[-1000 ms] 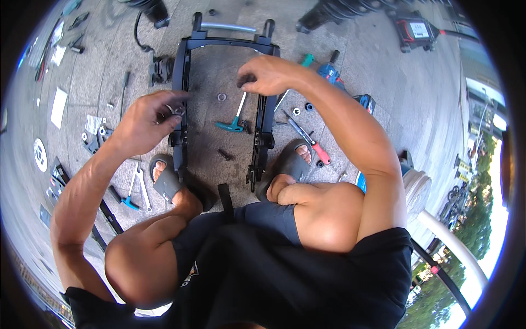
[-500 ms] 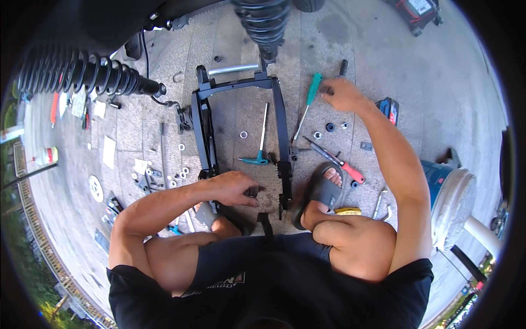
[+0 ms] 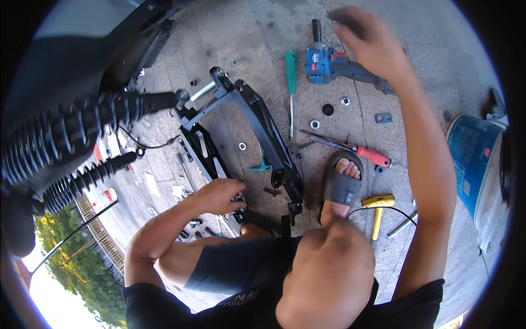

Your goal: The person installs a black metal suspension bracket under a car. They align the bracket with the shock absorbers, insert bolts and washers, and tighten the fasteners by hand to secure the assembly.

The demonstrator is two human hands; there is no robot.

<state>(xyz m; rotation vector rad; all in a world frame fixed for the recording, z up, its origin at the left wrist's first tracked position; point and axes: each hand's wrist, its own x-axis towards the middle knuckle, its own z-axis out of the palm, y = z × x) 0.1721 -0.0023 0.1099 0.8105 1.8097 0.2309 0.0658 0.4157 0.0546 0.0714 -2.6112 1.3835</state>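
My right hand (image 3: pixel 367 41) is raised at the top right above a blue cordless impact wrench (image 3: pixel 323 63), its fingers blurred. A green-handled screwdriver (image 3: pixel 290 74) lies left of the wrench. My left hand (image 3: pixel 224 197) has curled fingers at the lower end of the black metal frame (image 3: pixel 246 112) on the ground; what they hold, if anything, is hidden. A silver shaft (image 3: pixel 203 90) rests across the frame's top. Inside the frame are a washer (image 3: pixel 243 146) and a teal T-handle hex key (image 3: pixel 260 166).
Black coil shock absorbers (image 3: pixel 74 140) jut in from the left. My sandalled foot (image 3: pixel 342 181) stands beside a red-handled tool (image 3: pixel 372 155), a yellow hammer (image 3: pixel 383 202), nuts (image 3: pixel 315 124) and a small plate (image 3: pixel 383 118). A blue bucket (image 3: pixel 471 159) is at the right edge.
My right hand has moved from above the frame up and right to over the impact wrench. My left hand has dropped to the frame's lower end. The view has turned.
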